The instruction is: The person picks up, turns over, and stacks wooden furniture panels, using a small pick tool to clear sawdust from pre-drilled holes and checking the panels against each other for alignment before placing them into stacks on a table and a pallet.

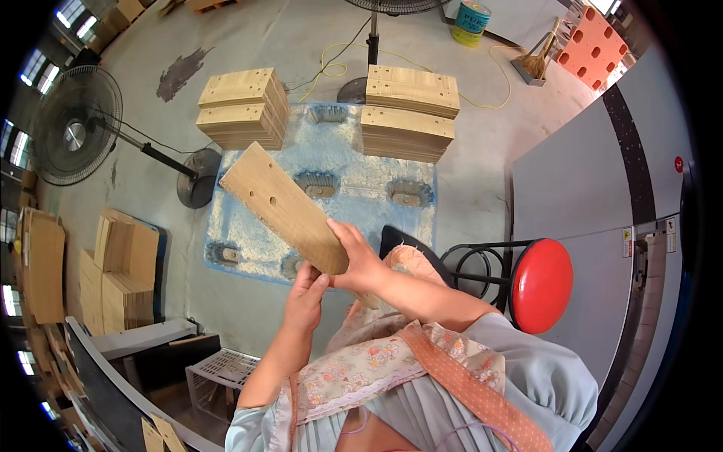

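A long, flat wooden board (282,203) with a few drilled holes slants up and to the left in front of me. My right hand (358,260) wraps round its near end from the right side, the thumb along the face. At the lower left edge of that end, my left hand (303,300) has its fingers and thumb closed on the board. Beyond and beneath lies a worn blue plastic pallet (256,197). Stacks of similar boards stand on its far side: a left stack (233,113) and a right stack (410,124), each in two rows.
A red round stool (541,286) stands to my right beside grey machine cabinets (572,188). Pedestal fans are at the left (75,135) and far side. More boards (124,294) are stacked at left, near a white plastic crate (222,371). A yellow cable (508,75) crosses the floor.
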A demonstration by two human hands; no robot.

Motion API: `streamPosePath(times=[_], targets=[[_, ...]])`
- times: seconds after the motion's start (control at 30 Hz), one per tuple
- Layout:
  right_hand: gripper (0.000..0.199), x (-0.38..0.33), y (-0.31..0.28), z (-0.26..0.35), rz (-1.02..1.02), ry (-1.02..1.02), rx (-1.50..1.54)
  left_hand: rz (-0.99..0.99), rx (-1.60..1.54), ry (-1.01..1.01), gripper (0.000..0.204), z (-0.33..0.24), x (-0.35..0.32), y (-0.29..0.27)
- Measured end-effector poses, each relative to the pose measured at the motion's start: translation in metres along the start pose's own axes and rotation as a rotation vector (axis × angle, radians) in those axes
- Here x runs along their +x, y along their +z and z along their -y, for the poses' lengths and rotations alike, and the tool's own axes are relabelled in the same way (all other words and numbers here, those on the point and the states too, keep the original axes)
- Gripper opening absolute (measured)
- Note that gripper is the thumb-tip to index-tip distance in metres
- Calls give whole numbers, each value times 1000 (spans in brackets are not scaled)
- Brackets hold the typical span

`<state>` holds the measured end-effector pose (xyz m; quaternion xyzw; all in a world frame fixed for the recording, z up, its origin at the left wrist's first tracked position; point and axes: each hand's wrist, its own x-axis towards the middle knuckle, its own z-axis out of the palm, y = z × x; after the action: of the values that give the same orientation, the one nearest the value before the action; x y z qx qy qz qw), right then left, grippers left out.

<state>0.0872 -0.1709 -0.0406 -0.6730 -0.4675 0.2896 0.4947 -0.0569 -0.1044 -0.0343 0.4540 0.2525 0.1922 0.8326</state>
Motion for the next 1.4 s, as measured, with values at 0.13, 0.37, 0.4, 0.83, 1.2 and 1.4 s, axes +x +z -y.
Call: streamPosePath(times=[0.13,0.37,0.4,0.83,1.2,1.4], targets=[[104,9,-3,-12,-41,96,-19,-115,153,-35,41,-6,33,10],[93,52,-37,-78,-51,294,699,-84,519,-1,30,-14,127,-15],[70,61,-51,-87,-10,380,801,-52,605,-43,30,-17,140,-15],[23,100,-98,-280,-769,663,1478,160,1538,440,48,66,341,41],[28,124,-71,-330,-866,552,1578,-509,835,-113,55,126,405,-45],[31,167,-91,-336,-964,444,1520,-446,587,-145,39,141,444,-52]])
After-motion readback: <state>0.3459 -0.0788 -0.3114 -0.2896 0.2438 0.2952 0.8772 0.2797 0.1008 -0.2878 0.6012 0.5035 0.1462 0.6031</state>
